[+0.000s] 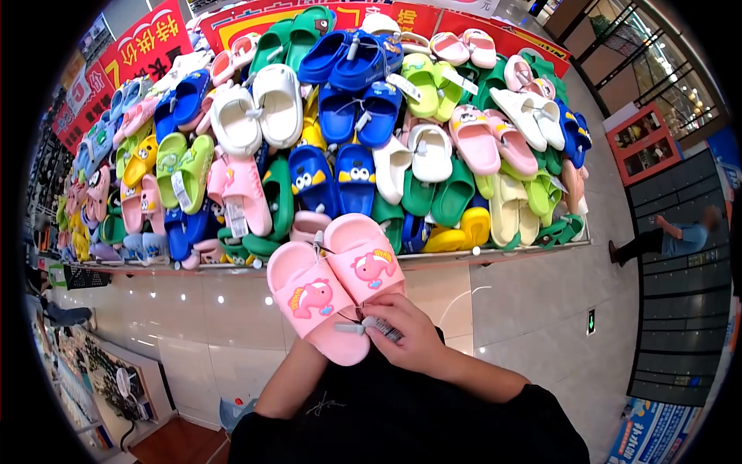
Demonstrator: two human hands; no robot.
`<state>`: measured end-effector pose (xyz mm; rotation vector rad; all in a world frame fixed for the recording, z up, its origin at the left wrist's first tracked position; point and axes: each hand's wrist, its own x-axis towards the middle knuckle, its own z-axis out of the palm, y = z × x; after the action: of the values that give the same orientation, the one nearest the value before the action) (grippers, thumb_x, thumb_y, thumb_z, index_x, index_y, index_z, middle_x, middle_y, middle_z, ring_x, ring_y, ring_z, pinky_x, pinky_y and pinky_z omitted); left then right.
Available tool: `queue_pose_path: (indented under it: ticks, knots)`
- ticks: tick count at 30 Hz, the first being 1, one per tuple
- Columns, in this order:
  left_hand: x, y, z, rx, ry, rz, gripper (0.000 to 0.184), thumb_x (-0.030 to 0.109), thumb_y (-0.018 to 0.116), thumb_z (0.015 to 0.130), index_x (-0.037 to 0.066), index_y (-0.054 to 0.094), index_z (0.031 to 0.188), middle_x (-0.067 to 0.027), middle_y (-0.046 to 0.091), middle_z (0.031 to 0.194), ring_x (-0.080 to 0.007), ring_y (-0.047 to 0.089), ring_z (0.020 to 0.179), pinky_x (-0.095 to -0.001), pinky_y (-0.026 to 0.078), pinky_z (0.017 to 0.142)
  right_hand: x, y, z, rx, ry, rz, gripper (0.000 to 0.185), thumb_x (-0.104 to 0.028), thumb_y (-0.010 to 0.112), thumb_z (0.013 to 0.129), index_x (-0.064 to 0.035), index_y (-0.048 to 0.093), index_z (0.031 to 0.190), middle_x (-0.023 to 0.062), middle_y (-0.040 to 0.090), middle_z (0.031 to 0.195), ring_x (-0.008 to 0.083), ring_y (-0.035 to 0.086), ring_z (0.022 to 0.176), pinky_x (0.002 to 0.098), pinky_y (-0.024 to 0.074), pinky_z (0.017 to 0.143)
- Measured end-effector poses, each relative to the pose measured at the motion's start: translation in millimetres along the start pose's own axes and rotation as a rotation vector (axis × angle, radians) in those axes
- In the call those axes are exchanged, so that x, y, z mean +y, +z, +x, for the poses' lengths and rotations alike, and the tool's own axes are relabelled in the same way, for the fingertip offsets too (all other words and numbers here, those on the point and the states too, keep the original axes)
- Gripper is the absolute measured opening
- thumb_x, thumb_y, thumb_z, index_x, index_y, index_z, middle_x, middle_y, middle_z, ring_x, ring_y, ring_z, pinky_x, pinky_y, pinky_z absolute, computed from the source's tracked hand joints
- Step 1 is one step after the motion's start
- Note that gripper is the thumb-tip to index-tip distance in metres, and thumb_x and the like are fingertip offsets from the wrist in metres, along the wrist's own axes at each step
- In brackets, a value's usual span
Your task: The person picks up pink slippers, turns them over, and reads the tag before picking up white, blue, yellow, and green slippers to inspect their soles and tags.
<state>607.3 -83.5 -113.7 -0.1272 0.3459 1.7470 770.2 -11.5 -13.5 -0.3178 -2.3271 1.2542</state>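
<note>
A pair of pink slippers (pixel 317 301) with a raised pink cartoon animal on each strap is held up in front of my body. My left hand (pixel 311 354) supports the pair from beneath; its fingers are hidden behind the soles. At the toe end, my right hand (pixel 408 337) pinches a small tag (pixel 382 329) with print on it between thumb and fingers. A pale strip runs from the tag across one slipper's toe. Near the heels, a thin tie (pixel 319 243) links the two slippers.
Beyond my hands, a display table (pixel 510 251) carries a high pile of slippers, among them a blue pair (pixel 354 178) and a white pair (pixel 259 112). Red signs (pixel 151 46) stand behind it. At right a person (pixel 684 234) is near dark lockers (pixel 680 309).
</note>
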Motion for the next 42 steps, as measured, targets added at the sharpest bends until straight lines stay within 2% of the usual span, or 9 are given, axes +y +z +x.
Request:
queue_pose_path:
  ticks: [6,9,12,15,20,27,32,35,42]
  knots:
    - [30.4,15.2,60.6,-0.014,-0.005,0.024,0.053,0.043,0.041,0.103,0.007,0.043,0.142,-0.0170,0.053,0.137,-0.0320,0.058,0.121,-0.0504,0.052,0.099,18.8,-34.9,55.6,0.114,-0.202,-0.392,0.043,-0.008,0.076,0.076,-0.0034,0.065,0.117,0.0143,0.059,0.114,0.0283,0.060,0.100,0.0378,0.0488,0.090]
    - [51.0,25.8,88.0,-0.027,0.017,0.056,0.053,0.043,0.042,0.103,0.007,0.043,0.142,-0.0169,0.053,0.137,-0.0320,0.058,0.121,-0.0506,0.052,0.099,43.8,-46.0,87.3,0.325,-0.131,-0.397,0.062,-0.007,0.076,0.077,-0.0024,0.053,0.134,0.0148,0.056,0.118,0.0272,0.058,0.099,0.0369,0.0476,0.092]
    - [76.1,30.1,105.4,-0.027,0.070,0.080,0.053,0.043,0.042,0.103,0.007,0.044,0.142,-0.0168,0.053,0.137,-0.0320,0.058,0.120,-0.0507,0.052,0.099,72.7,-49.5,120.5,0.047,0.421,0.469,0.071,-0.009,0.065,0.092,0.0028,0.026,0.150,0.0174,0.051,0.135,0.0234,0.052,0.124,0.0372,0.0440,0.104]
    - [101.6,33.3,112.7,-0.026,0.156,0.117,0.052,0.043,0.042,0.103,0.007,0.044,0.141,-0.0167,0.054,0.137,-0.0320,0.058,0.120,-0.0509,0.052,0.099,86.9,-41.8,143.3,0.041,0.492,0.857,0.066,-0.007,0.061,0.096,0.0020,0.025,0.151,0.0157,0.049,0.140,0.0213,0.049,0.130,0.0358,0.0434,0.105]
    - [144.6,39.4,99.7,-0.016,0.363,0.233,0.052,0.043,0.042,0.103,0.007,0.045,0.141,-0.0166,0.054,0.136,-0.0319,0.059,0.120,-0.0511,0.052,0.099,79.5,-30.5,183.9,0.042,0.524,1.006,0.054,-0.006,0.051,0.100,-0.0036,0.029,0.150,0.0149,0.057,0.133,0.0227,0.064,0.114,0.0367,0.0544,0.094]
    - [179.7,66.3,35.0,-0.016,0.371,-0.059,0.051,0.046,0.038,0.102,0.007,0.050,0.134,-0.0169,0.058,0.128,-0.0345,0.061,0.113,-0.0506,0.055,0.091,78.0,0.9,221.9,-0.157,0.540,1.203,0.055,-0.005,0.048,0.100,-0.0031,0.027,0.151,0.0163,0.053,0.137,0.0260,0.060,0.120,0.0394,0.0513,0.100]
    - [196.7,81.1,15.2,0.147,0.619,-0.084,0.063,0.044,0.034,0.100,0.001,0.039,0.146,-0.0204,0.050,0.143,-0.0379,0.050,0.131,-0.0516,0.039,0.112,70.6,44.2,226.3,-0.119,0.507,1.103,0.064,-0.006,0.051,0.097,-0.0030,0.021,0.153,0.0166,0.048,0.143,0.0259,0.052,0.130,0.0394,0.0437,0.108]
    - [224.5,91.0,4.4,0.157,0.557,-0.071,0.054,0.035,0.033,0.100,0.000,0.046,0.138,-0.0208,0.056,0.135,-0.0365,0.058,0.120,-0.0487,0.044,0.107,59.1,58.5,245.8,-0.097,0.416,1.046,0.064,-0.005,0.050,0.097,-0.0016,0.020,0.153,0.0168,0.048,0.143,0.0256,0.052,0.130,0.0389,0.0431,0.109]
    - [378.2,58.4,66.7,0.059,0.556,0.180,0.046,0.027,0.033,0.103,-0.002,0.050,0.135,-0.0180,0.060,0.132,-0.0304,0.060,0.121,-0.0441,0.045,0.107,38.2,99.7,366.5,0.096,0.243,0.800,0.060,0.001,0.059,0.093,0.0023,0.035,0.147,0.0123,0.059,0.130,0.0171,0.060,0.115,0.0302,0.0492,0.097]
